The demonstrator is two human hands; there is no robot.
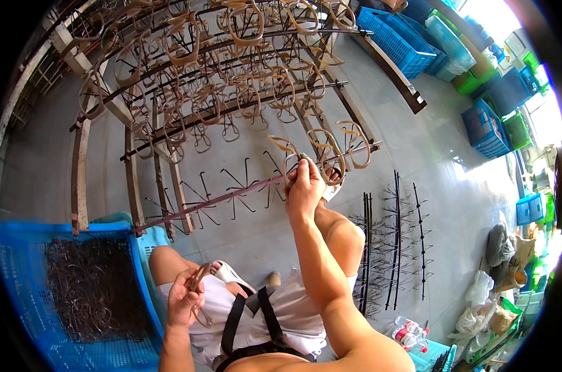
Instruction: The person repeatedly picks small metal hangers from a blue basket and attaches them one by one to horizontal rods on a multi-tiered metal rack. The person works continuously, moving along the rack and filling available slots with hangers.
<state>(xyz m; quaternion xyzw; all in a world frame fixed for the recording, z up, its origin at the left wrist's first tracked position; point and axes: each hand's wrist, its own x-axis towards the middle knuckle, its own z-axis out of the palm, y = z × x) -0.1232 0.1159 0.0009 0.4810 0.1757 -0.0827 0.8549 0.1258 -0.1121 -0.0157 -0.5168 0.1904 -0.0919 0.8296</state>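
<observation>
Holding a brown loop [198, 277] in the left hand [183, 304], below the hooked rod [213, 203], probably low to clear its hooks. Right hand [306, 191] is near the rod's right end, fingers closed; can't tell if on loop or hook. Hands well apart. Splayed hooks presumably keep hung loops [368, 146] separate. Blue basket [14, 291], below the rod's left end, likely sits there for easy reach.

hooked rod [231, 196] ahead, open floor [454, 211] right
</observation>
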